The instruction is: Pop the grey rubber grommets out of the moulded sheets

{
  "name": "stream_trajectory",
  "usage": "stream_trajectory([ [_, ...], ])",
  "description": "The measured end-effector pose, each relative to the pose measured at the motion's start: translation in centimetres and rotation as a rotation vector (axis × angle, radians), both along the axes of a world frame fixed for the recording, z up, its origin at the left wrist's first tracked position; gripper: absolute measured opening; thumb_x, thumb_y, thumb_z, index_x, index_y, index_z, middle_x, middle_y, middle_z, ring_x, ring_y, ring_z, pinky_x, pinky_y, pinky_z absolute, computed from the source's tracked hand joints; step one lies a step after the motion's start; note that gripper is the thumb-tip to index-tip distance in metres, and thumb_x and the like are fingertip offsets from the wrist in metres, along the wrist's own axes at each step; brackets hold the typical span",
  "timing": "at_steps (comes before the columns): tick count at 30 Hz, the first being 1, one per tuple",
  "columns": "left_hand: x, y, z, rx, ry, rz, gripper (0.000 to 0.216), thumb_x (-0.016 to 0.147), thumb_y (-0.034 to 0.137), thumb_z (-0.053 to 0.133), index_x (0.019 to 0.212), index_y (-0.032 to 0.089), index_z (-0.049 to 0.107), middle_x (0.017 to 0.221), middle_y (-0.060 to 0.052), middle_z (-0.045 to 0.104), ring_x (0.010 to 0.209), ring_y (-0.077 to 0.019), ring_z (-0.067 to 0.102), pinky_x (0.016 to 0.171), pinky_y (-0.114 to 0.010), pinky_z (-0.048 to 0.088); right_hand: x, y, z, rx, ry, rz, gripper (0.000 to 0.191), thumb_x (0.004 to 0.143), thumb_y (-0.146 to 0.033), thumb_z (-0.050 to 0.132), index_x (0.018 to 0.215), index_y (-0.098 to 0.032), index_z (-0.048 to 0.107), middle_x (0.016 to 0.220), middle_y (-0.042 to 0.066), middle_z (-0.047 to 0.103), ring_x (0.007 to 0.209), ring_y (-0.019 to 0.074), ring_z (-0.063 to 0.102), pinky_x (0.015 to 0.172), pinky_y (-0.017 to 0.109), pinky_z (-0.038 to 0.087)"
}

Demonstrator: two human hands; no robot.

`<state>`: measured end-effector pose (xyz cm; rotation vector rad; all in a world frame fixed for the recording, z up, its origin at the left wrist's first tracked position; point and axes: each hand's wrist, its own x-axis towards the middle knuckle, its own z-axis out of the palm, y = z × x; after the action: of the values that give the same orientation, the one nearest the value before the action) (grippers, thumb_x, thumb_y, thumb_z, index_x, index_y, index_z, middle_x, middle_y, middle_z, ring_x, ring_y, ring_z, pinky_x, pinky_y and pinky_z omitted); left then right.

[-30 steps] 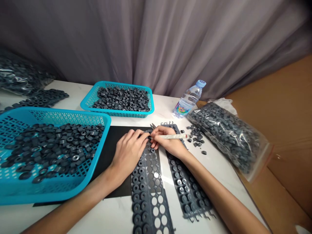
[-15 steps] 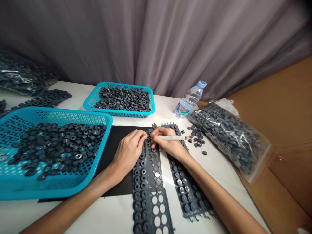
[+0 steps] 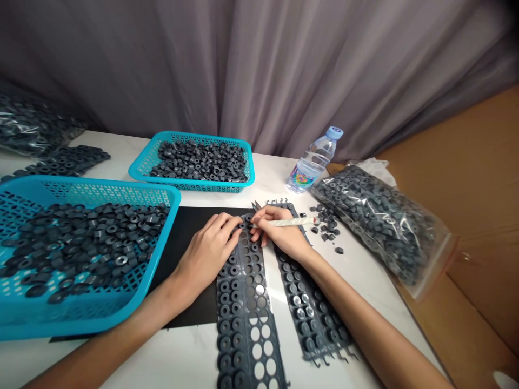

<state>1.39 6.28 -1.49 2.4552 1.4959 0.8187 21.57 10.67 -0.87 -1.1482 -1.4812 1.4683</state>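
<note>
The left hand [image 3: 208, 243], fingers bent and near together, is at the left border of the dark grey, holed plastic-like strip [image 3: 246, 328]; if it pinches something, I cannot tell. The strip runs from the middle of the white counter [image 3: 182, 356] toward its near edge. The right hand [image 3: 284, 229] grips a thin white stick-shaped tool [image 3: 299, 221]. I would press the strip flat, tool steady. Since one second ago, the left fingers have drawn back leftward.

A dark grey sheet [image 3: 245, 302], part ring-studded, part open holes, is laid lengthwise; a slim white tool [image 3: 294, 221] is held near its far end.
</note>
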Motion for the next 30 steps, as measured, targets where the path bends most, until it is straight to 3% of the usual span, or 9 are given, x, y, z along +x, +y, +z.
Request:
stream_trajectory([
  [10, 0.0, 0.1, 0.3, 0.028, 0.115, 0.04, 0.021, 0.103, 0.024, 0.056, 0.122, 0.023, 0.064, 0.111, -0.005, 0.068, 0.103, -0.025, 0.065, 0.087, -0.038, 0.055, 0.1, 0.1, -0.4, 0.033, -0.015, 0.063, 0.012, 0.085, -0.027, 0.068, 0.089, -0.017, 0.063, 0.073, 0.002, 0.073, 0.06, 0.0157, 0.073, 0.046, 0.019, 0.055],
  [13, 0.0, 0.2, 0.7, 0.082, 0.214, -0.002, 0.023, 0.104, 0.023, 0.054, 0.125, 0.024, 0.064, 0.108, -0.005, 0.068, 0.1, -0.0268, 0.063, 0.083, -0.04, 0.054, 0.2, 0.0, -0.4, 0.054, -0.025, 0.076, 0.01, 0.086, -0.026, 0.066, 0.089, -0.018, 0.063, 0.072, 0.002, 0.072, 0.061, 0.016, 0.073, 0.047, 0.019, 0.055],
  [16, 0.0, 0.4, 0.9, 0.126, 0.28, -0.053, 0.021, 0.104, 0.022, 0.051, 0.119, 0.021, 0.066, 0.106, -0.008, 0.068, 0.1, -0.0287, 0.061, 0.088, -0.045, 0.052, 0.3, 0.0, -0.3, 0.082, -0.046, 0.093, 0.006, 0.086, -0.024, 0.064, 0.087, -0.018, 0.062, 0.071, 0.001, 0.071, 0.061, 0.0161, 0.072, 0.049, 0.021, 0.056],
  [21, 0.2, 0.6, 1.0, 0.082, 0.274, -0.141, 0.02, 0.102, 0.014, 0.049, 0.104, 0.017, 0.068, 0.104, -0.011, 0.067, 0.099, -0.0293, 0.059, 0.092, -0.046, 0.051, 0.2, -0.2, -0.3, 0.11, -0.098, 0.099, 0.002, 0.086, -0.021, 0.062, 0.085, -0.019, 0.062, 0.071, 0.002, 0.072, 0.061, 0.0167, 0.072, 0.051, 0.023, 0.057],
  [24, 0.3, 0.7, 0.7, 0.011, 0.065, -0.121, 0.02, 0.102, 0.013, 0.048, 0.099, 0.018, 0.066, 0.101, -0.009, 0.068, 0.1, -0.0273, 0.062, 0.092, -0.043, 0.051, 0.1, -0.4, -0.2, 0.12, -0.122, 0.08, 0.002, 0.086, -0.02, 0.062, 0.084, -0.019, 0.062, 0.072, 0.002, 0.072, 0.061, 0.0171, 0.072, 0.053, 0.023, 0.057],
  [28, 0.2, 1.2, -0.2, -0.232, -0.496, 0.143, 0.013, 0.103, 0.027, 0.055, 0.095, 0.021, 0.062, 0.089, -0.003, 0.071, 0.086, -0.0211, 0.07, 0.081, -0.035, 0.055, 0.1, -0.6, -0.3, 0.093, -0.124, 0.061, 0.002, 0.086, -0.019, 0.061, 0.086, -0.018, 0.063, 0.074, 0.003, 0.072, 0.062, 0.0168, 0.073, 0.053, 0.022, 0.057],
  [30, 0.1, 1.3, -0.4, -0.302, -0.679, 0.209, 0.014, 0.103, 0.034, 0.055, 0.098, 0.021, 0.06, 0.09, -0.003, 0.072, 0.086, -0.0204, 0.073, 0.08, -0.034, 0.056, 0.2, -0.7, -0.3, 0.063, -0.096, 0.052, 0.003, 0.086, -0.019, 0.062, 0.087, -0.017, 0.063, 0.075, 0.003, 0.072, 0.063, 0.0165, 0.074, 0.053, 0.021, 0.058],
])
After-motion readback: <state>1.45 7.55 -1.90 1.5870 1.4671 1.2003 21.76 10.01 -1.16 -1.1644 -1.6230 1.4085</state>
